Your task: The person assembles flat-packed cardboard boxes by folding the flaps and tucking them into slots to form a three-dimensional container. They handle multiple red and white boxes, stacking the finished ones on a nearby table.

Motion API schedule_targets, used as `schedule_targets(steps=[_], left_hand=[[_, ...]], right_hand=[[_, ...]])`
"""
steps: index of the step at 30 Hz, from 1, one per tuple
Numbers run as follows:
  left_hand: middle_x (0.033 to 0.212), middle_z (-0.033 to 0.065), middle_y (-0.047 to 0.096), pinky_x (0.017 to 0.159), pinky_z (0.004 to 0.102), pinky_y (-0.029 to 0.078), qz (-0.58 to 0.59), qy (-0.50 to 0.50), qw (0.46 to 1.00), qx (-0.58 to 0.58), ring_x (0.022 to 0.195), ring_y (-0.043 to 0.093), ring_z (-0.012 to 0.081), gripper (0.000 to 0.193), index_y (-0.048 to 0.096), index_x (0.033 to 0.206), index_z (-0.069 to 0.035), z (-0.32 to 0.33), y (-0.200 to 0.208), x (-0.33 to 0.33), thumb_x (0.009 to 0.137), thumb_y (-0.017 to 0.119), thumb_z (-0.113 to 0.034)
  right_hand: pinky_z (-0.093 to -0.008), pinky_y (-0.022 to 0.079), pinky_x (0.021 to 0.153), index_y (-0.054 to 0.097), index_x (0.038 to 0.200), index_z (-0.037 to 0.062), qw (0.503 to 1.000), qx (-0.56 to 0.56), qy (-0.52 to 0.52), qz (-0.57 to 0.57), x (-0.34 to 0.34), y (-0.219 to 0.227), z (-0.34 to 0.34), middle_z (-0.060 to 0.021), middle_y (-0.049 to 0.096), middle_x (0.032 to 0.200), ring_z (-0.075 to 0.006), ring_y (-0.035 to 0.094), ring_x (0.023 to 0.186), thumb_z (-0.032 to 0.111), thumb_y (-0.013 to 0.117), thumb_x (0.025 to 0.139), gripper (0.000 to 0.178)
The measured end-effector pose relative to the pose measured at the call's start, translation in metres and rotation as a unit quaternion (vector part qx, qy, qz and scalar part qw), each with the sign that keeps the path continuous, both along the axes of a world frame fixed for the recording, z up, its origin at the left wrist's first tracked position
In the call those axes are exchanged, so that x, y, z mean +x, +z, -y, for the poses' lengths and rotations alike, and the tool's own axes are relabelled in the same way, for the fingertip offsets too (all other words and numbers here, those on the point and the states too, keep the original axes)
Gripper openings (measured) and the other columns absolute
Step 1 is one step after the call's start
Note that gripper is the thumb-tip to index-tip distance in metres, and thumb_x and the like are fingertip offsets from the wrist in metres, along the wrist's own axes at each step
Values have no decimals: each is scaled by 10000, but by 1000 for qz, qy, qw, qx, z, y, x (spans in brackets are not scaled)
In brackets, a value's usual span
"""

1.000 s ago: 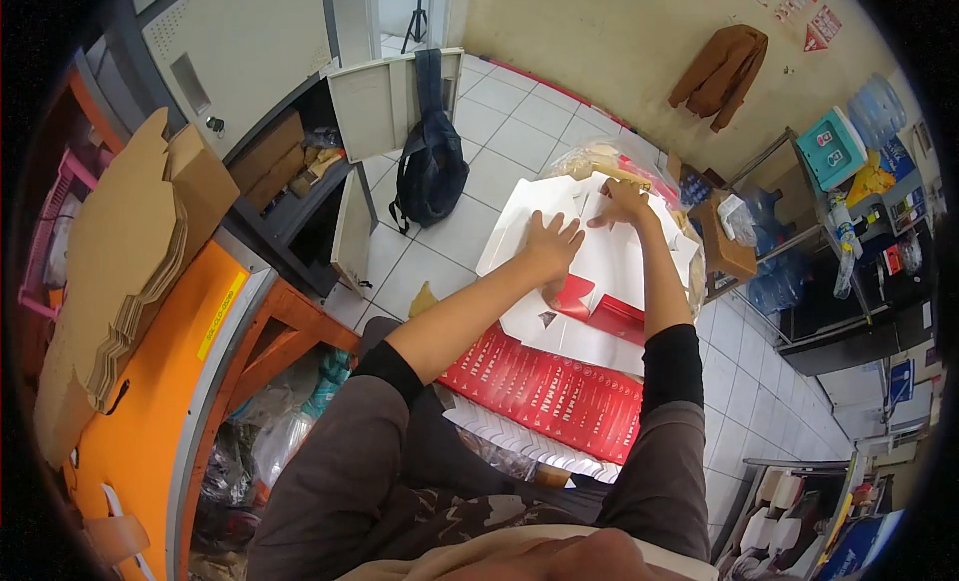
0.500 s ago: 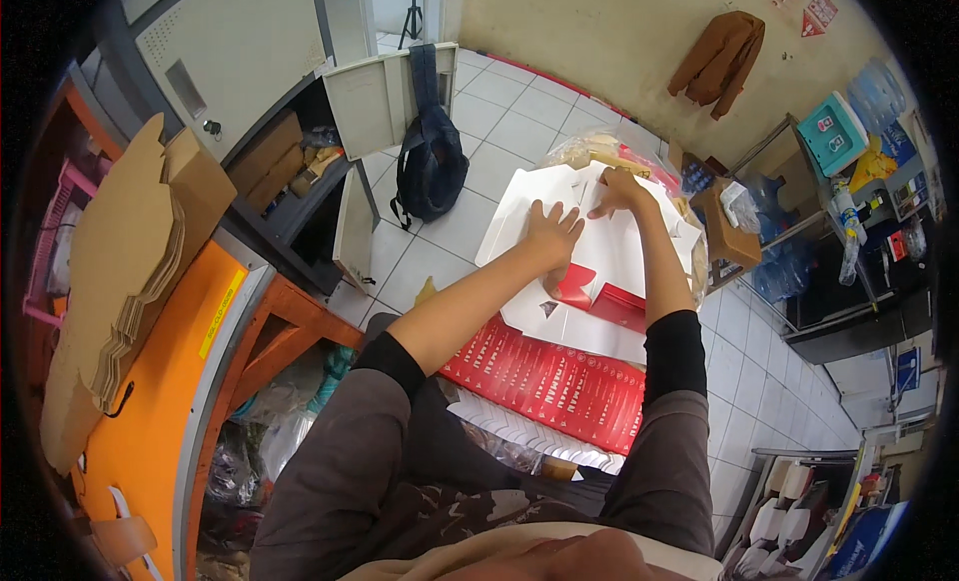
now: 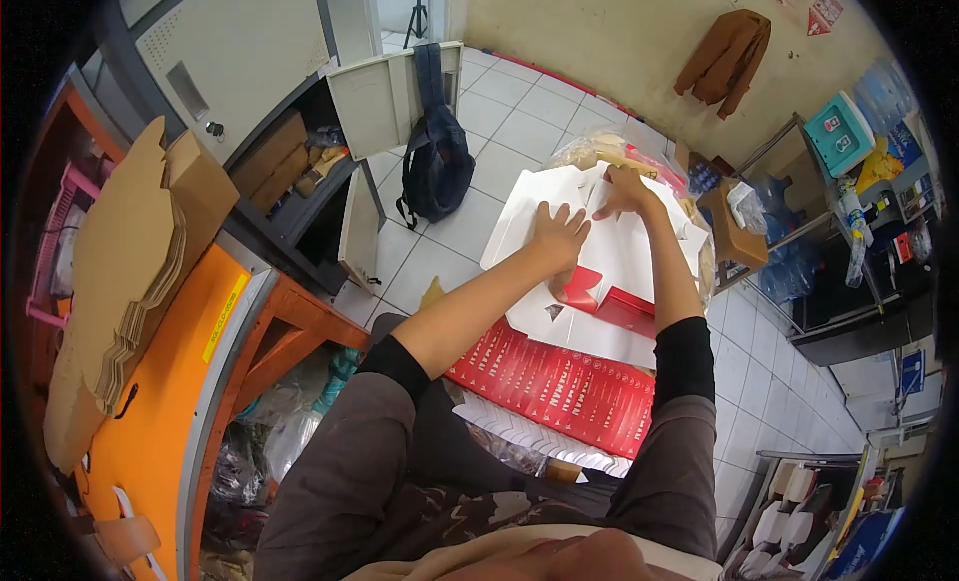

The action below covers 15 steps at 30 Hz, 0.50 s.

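Observation:
An unfolded white cardboard box (image 3: 624, 249) with red printed parts lies in front of me, partly folded. My left hand (image 3: 561, 243) rests on its middle with fingers spread, the thumb beside a red flap (image 3: 577, 287). At the far edge of the box, my right hand (image 3: 627, 191) has its fingers bent round a white flap, thumb towards my left hand. Part of that grip is hidden behind the hand. Under the near edge of the box sits a stack of flat red printed box blanks (image 3: 559, 389), their white edges showing towards me.
An orange table (image 3: 165, 421) with stacked brown cardboard sheets (image 3: 120, 271) stands at left. Beyond it are open grey lockers (image 3: 240, 71) and a dark backpack (image 3: 437, 171) hanging from a locker door. A brown carton (image 3: 734, 229) and loaded shelves (image 3: 799, 216) stand at right.
The whole view has shifted slightly. The right fingers have moved a little at the far flap, while the left hand stays spread on the box.

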<state>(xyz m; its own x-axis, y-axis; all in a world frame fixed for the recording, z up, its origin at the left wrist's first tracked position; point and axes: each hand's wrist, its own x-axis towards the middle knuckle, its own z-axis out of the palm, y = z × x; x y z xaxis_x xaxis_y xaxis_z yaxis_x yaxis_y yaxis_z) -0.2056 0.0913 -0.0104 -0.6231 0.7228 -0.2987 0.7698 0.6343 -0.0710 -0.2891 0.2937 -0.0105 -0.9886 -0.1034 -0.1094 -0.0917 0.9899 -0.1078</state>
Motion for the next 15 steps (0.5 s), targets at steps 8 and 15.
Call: schedule_targets(steps=[8,15], left_hand=[[1585,94,154,1091,607,172,4,6,1000,3,1450,160,322,1389,152,1520,-107,0,2,0,430,872,-578],[1588,90,141,1103,592,164,13,0,1000,0,1454,151,309,1365,144,1521,-110,1,7,0,459,861,-578]], right_hand=[[-384,514,819,576,1113,41,995,-84,-7,-50,17,5,1,-196,673,1010,-344,637,992,253,890,501,720],[-403,481,795,702,838,58,972,51,101,-206,54,1,14,-171,653,821,-328,625,842,65,695,675,164]])
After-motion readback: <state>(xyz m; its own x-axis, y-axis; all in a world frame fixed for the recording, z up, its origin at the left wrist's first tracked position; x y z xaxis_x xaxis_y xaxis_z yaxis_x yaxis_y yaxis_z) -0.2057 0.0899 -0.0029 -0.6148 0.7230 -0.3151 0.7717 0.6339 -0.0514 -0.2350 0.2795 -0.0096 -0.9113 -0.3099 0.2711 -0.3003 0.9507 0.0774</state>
